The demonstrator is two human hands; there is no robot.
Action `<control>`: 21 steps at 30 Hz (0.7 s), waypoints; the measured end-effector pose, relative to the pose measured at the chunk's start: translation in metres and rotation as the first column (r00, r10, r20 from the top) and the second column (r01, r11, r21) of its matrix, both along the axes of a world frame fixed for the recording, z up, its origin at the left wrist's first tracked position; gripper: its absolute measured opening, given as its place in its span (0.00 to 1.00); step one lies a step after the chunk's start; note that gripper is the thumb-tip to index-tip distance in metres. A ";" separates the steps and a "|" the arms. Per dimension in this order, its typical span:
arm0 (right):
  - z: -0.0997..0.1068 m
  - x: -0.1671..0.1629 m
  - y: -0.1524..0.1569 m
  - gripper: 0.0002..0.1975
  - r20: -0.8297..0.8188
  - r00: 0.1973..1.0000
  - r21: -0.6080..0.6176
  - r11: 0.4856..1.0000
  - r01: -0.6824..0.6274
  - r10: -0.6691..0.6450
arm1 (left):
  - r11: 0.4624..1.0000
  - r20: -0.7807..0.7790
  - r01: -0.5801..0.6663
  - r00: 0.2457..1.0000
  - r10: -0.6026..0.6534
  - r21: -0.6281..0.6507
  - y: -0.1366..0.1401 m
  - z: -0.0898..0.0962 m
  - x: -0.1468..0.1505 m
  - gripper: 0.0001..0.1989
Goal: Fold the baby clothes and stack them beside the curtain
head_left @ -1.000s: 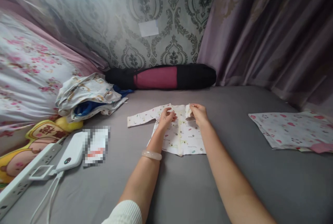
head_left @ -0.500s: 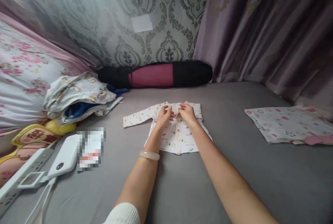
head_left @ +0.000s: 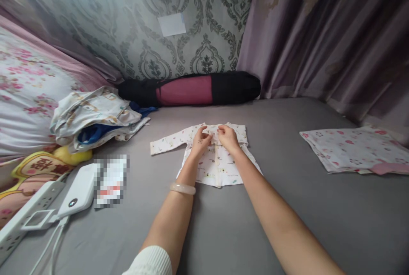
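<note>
A small white baby shirt (head_left: 207, 173) with a scattered print lies front up on the grey sheet. One sleeve (head_left: 166, 143) stretches out to the left; on the right side the other sleeve looks folded in. My left hand (head_left: 201, 139), below a pale bangle (head_left: 182, 188), curls its fingers at the upper front of the shirt and pinches the cloth. Just beside it, my right hand (head_left: 228, 138) is closed on the fabric near the front opening. The fingers cover part of the collar and the upper closure.
A folded printed cloth (head_left: 348, 149) lies at the right. On the left are piled clothes (head_left: 96, 111), a power bank (head_left: 79, 190), a power strip (head_left: 28, 211) with cables, and a blurred packet (head_left: 111, 181). A black and maroon roll (head_left: 188, 90) rests against the wall.
Both hands stay at the upper front of the shirt, with small finger movements. My right fingers have curled in more. The view has tilted slightly.
</note>
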State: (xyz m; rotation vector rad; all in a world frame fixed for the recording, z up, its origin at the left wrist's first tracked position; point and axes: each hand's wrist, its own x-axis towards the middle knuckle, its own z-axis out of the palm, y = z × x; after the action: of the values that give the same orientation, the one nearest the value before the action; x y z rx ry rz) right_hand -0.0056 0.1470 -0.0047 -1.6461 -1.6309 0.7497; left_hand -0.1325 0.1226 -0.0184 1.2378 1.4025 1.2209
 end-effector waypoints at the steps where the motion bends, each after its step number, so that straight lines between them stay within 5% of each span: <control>1: 0.003 0.000 -0.002 0.19 0.064 0.998 0.012 1.000 -0.011 0.011 | 1.000 -0.001 0.005 1.000 -0.005 0.016 0.001 -0.001 0.000 0.24; 9: 0.003 -0.010 -0.023 0.21 0.471 0.867 0.034 0.978 -0.204 0.164 | 0.984 -0.263 -0.038 0.961 0.083 0.172 0.008 -0.009 -0.003 0.15; 16: 0.000 -0.009 -0.028 0.28 0.503 0.839 -0.091 0.978 -0.187 0.207 | 0.962 -0.455 0.069 0.888 0.061 0.263 0.008 -0.011 -0.003 0.20; 21: -0.001 -0.005 -0.028 0.29 0.527 0.825 -0.098 0.979 -0.176 0.201 | 0.959 -0.643 0.135 0.764 0.060 0.249 0.006 -0.012 -0.003 0.22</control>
State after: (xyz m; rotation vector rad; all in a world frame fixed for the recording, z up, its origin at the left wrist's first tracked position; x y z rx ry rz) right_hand -0.0105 0.1190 -0.0060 -1.8537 -2.2086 0.4330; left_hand -0.1353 0.1286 -0.0299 2.0202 1.7056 1.0218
